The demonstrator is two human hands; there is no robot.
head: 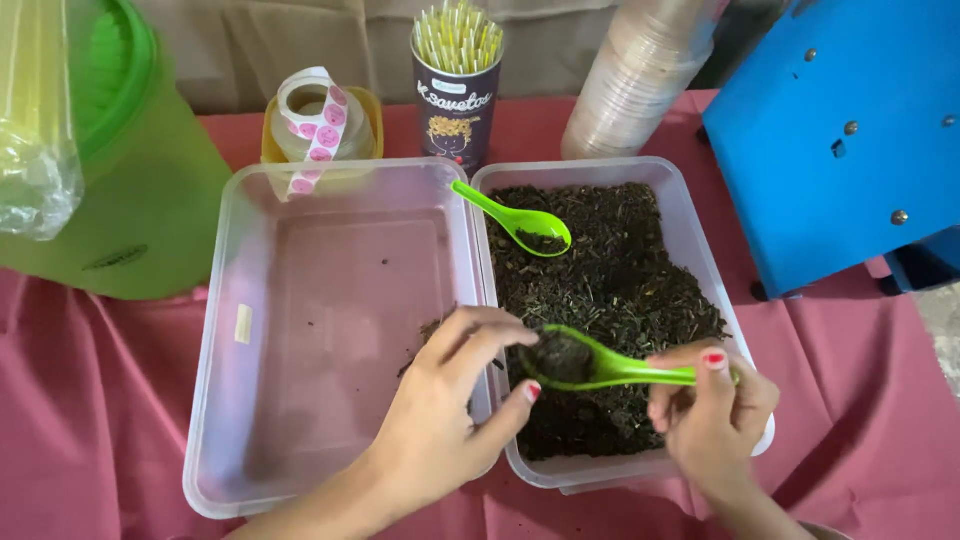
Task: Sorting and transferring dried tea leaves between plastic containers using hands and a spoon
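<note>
A green spoon [600, 368] full of dark soil is pinched by the right hand [712, 412] over the soil tub [690, 235]. Its bowl is touched by the curled left hand [448, 400]. The spoon handle's end is hidden. Behind, a second spoon [515, 220] lies on the soil.

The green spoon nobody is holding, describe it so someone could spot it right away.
Find the clear tub filled with dark crumbly material, right of the nearly empty tub. At its far left corner lies the free green spoon, handle propped on the rim. Unlike the other green spoon, held by the right hand, no hand touches it.
</note>
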